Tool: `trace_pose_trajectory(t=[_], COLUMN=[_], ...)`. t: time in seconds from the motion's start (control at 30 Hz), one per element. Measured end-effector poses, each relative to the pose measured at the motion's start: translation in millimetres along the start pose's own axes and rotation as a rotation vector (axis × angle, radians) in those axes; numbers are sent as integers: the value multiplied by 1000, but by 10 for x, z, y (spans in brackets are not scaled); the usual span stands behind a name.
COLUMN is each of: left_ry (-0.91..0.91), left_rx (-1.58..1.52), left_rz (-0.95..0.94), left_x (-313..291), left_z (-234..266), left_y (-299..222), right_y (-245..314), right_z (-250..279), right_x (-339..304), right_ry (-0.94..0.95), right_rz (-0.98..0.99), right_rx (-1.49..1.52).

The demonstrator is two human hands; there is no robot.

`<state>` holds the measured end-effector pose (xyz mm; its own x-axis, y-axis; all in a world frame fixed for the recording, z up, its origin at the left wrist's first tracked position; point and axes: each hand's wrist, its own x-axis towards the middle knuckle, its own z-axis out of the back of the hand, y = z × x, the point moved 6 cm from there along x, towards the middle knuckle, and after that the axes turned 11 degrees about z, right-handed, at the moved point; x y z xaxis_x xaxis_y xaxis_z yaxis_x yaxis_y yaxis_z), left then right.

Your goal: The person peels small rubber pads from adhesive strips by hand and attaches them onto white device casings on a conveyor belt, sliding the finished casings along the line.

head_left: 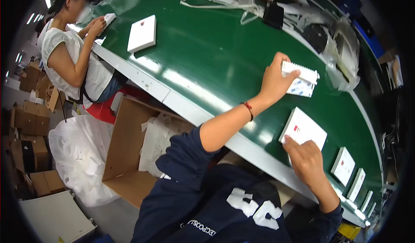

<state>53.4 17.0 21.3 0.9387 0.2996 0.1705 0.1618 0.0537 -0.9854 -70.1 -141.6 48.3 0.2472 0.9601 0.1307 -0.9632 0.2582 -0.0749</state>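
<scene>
My left hand, with a dark red bracelet on its wrist, is closed around a white piece with a toothed edge. Below the teeth hangs a flat white part with blue print; I cannot tell whether it is one piece with the rest. Both are held just over the green work surface. Nearer to me, a flat white box with a small red mark lies on the surface. The curled fingers of my right hand grip its near edge, and the thumb is mostly hidden.
More white boxes lie in a row at the right, and another white box lies far left. A co-worker handles a white item at the left. An open carton stands below the pale table edge. Cables and plastic bags line the far side.
</scene>
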Motion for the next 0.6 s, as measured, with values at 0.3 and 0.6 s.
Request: trace_pose_trajectory(t=[0.3,0.6], left_ry=[-33,-144], left_rx=[-63,-39], left_rz=[134,89], left_x=[-177,-99], left_z=[-46,-11], left_y=[110,336], right_y=[188,-31], right_z=[124,-180], right_x=[9,-230], right_ry=[-169,-453], right_rz=[-3,-410], right_rx=[97,544])
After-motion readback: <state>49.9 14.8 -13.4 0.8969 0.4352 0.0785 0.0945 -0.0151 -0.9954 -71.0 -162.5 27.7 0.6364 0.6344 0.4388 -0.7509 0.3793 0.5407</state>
